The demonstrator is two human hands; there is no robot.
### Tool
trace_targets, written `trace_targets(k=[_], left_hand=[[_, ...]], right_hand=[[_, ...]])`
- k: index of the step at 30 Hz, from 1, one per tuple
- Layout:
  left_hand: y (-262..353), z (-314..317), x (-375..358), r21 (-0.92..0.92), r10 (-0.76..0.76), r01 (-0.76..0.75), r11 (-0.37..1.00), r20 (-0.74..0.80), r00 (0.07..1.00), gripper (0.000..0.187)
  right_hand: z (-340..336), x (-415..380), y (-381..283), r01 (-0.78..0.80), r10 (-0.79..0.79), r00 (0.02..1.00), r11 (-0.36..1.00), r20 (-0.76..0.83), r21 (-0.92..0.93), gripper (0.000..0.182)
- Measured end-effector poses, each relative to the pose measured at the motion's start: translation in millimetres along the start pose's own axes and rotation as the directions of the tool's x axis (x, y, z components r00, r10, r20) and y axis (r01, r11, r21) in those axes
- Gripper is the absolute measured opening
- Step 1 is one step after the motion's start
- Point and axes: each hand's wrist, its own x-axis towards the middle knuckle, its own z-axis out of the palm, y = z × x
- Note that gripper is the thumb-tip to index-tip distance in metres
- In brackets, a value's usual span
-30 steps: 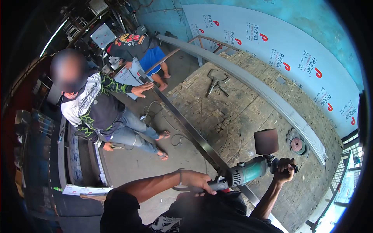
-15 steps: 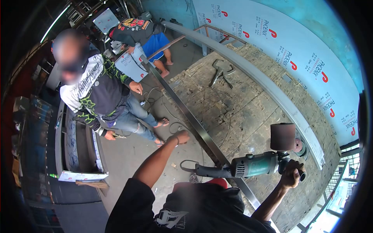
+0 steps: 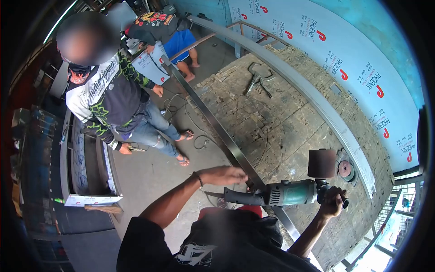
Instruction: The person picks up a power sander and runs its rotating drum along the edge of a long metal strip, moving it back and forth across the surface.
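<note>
At far left, a metal frame [image 3: 93,199] stands on the floor [image 3: 140,181]. Next to it is a co-worker [image 3: 122,102] in a patterned long-sleeved top and jeans, with a plier-like tool [image 3: 137,149] in one hand. Behind, a second person in blue shorts [image 3: 179,44] bends forward. A metal tube [image 3: 213,123] runs diagonally along the near edge of the wooden tabletop [image 3: 290,140]. The wearer's left hand [image 3: 222,176] is blurred, fingers extended and nothing visible in it; it is near the tube and above the rear handle [image 3: 244,197], contact with either undetermined. Locking pliers [image 3: 256,85] lie farther back on the tabletop. The green-bodied power sander [image 3: 292,194] lies across the tube, its brown abrasive drum [image 3: 321,163] to the right. The wearer's right hand [image 3: 333,202] is closed around its side handle [image 3: 345,203]. Beside the drum, a reddish disc [image 3: 345,169] rests on the tabletop, near a long grey metal profile [image 3: 340,127]. At far right, PHOENIX-printed sheeting [image 3: 358,81] lines the blue wall [image 3: 358,18].
</note>
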Motion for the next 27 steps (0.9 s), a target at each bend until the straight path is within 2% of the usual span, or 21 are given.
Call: trace_targets(k=[1,2,3,5,6,8,9,11,13,14,16,18,19,22,24,27], left_hand=[[16.0,4.1,-4.2,0.102,-0.088,0.071,0.992,0.177,0.98,0.053],[25.5,7.5,-7.6,0.214,-0.191,0.123,0.969,0.334,0.923,0.052],[25.2,12.2,-7.6,0.218,-0.195,0.127,0.968,0.327,0.925,0.052],[28.1,18.9,-4.5,0.121,-0.336,0.327,0.937,0.566,0.753,0.053],[29.3,20.8,-4.2,0.064,-0.261,0.277,0.959,0.588,0.765,0.053],[31.5,26.7,-1.5,-0.081,-0.32,0.517,0.852,0.701,0.637,0.046],[31.5,32.2,0.7,-0.059,-0.322,0.512,0.857,0.714,0.622,0.046],[26.8,49.4,8.6,-0.129,-0.369,0.527,0.84,0.576,0.729,0.037],[18.3,58.5,12.7,-0.147,-0.341,0.516,0.844,0.594,0.728,0.03],[26.2,62.2,14.2,-0.177,-0.322,0.519,0.836,0.608,0.726,0.029],[63.9,71.5,12.8,-0.176,-0.375,0.554,0.814,0.57,0.731,0.028],[82.7,77.4,16.5,-0.159,-0.357,0.532,0.832,0.58,0.732,0.027],[89.8,77.7,19.0,-0.128,-0.391,0.542,0.83,0.559,0.731,0.027],[107.1,79.0,26.3,-0.11,-0.421,0.554,0.825,0.535,0.733,0.028],[123.0,77.7,35.0,-0.104,-0.472,0.595,0.797,0.508,0.721,0.028],[126.2,74.8,49.5,-0.058,-0.465,0.574,0.817,0.522,0.715,0.027]], right_hand=[[3.2,0.8,5.0,-0.001,0.001,1.0,1.0,0.029,-0.008,0.019],[6.9,1.3,9.6,-0.003,0.004,0.998,1.0,0.061,-0.012,0.019],[11.6,1.4,13.0,-0.026,0.028,0.999,0.999,0.031,-0.04,0.021],[7.9,5.5,28.4,-0.037,0.037,0.999,0.999,0.022,0.027,0.022],[2.7,7.7,37.4,-0.052,0.052,0.999,0.995,0.011,0.082,0.022],[-5.5,10.2,47.6,-0.108,0.106,0.994,0.985,0.025,0.132,0.025],[-4.7,11.7,52.0,-0.115,0.112,0.993,0.981,0.026,0.154,0.025],[-9.4,12.3,62.8,-0.111,0.113,0.994,0.979,-0.002,0.169,0.024],[-7.2,19.1,55.3,-0.121,0.135,0.988,0.979,-0.08,0.162,0.024],[-4.7,24.0,52.8,-0.116,0.157,0.977,0.958,-0.143,0.261,0.021],[-18.3,29.9,54.4,-0.128,0.179,0.972,0.946,-0.151,0.296,0.022],[-29.1,31.6,60.1,-0.116,0.187,0.965,0.934,-0.187,0.338,0.023],[-33.7,31.8,61.9,-0.093,0.154,0.977,0.931,-0.148,0.353,0.022],[-44.2,28.9,66.0,-0.107,0.223,0.941,0.911,-0.256,0.399,0.021],[-53.0,26.7,68.7,-0.087,0.199,0.944,0.919,-0.263,0.384,0.021],[-68.1,25.9,77.2,-0.101,0.217,0.933,0.924,-0.288,0.369,0.024]])
